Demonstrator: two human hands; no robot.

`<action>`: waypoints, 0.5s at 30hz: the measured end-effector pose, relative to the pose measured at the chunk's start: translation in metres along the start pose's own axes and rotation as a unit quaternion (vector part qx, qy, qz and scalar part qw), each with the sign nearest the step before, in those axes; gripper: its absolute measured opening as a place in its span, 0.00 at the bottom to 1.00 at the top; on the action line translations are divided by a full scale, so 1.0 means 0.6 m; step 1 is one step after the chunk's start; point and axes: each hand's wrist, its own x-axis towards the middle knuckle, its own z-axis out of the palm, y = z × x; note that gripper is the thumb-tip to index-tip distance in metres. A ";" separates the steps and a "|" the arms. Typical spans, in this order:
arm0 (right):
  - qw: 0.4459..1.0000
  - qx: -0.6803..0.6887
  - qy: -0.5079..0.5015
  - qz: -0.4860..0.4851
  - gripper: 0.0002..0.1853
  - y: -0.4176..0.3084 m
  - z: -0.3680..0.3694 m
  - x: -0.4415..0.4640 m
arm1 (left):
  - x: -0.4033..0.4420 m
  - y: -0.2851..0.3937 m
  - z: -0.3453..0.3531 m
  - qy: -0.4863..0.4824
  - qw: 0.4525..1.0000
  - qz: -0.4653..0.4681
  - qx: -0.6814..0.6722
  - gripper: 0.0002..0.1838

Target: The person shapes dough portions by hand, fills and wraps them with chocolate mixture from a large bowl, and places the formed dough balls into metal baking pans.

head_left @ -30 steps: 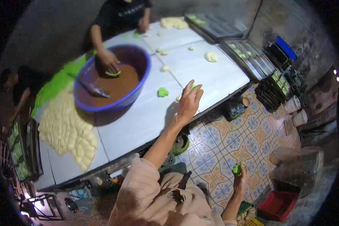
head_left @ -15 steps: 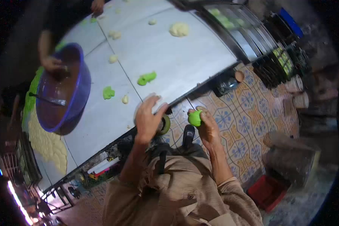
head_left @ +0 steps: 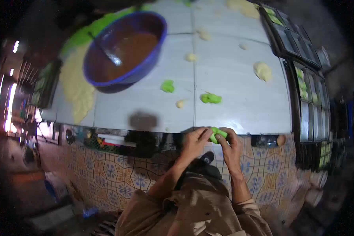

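- While the left hand (head_left: 194, 144) is pinching the green dough (head_left: 217, 135), the right hand (head_left: 232, 147) is clamping it too.
- A purple basin (head_left: 146, 71) is resting on the table (head_left: 236, 80).

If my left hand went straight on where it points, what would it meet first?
The held green dough, which your left hand seems to touch; beyond it, likely your right hand, though depth is unclear.

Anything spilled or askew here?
Nothing clearly wrong. The brown mixture is inside the purple plastic basin, no visible spill around it; basin looks tilted, maybe lens distortion. The soft green dough between left hand and right hand looks normal. A cream crumb sits near the table's front edge.
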 end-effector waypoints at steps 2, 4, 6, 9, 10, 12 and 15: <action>0.998 0.054 -0.012 0.005 0.09 -0.013 0.024 0.015 | -0.002 0.006 -0.010 0.101 0.989 0.109 0.010 0.23; 0.997 0.080 -0.019 0.000 0.08 -0.037 0.061 0.034 | 0.000 0.047 -0.039 0.148 0.985 0.087 0.002 0.26; 0.988 0.138 -0.076 -0.001 0.09 -0.075 0.105 0.045 | 0.014 0.061 -0.069 0.175 0.959 0.221 -0.006 0.27; 0.930 0.324 -0.146 0.095 0.15 -0.157 0.177 0.053 | 0.033 0.079 -0.114 0.188 0.904 0.384 0.014 0.34; 0.916 0.342 -0.176 0.115 0.16 -0.182 0.198 0.065 | 0.041 0.085 -0.130 0.229 0.883 0.410 -0.001 0.36; 0.883 0.379 -0.229 0.155 0.19 -0.209 0.244 0.093 | 0.057 0.092 -0.177 0.203 0.885 0.402 -0.122 0.45; 0.915 0.261 -0.288 0.107 0.17 -0.228 0.306 0.156 | 0.086 0.063 -0.223 0.218 0.890 0.362 -0.174 0.51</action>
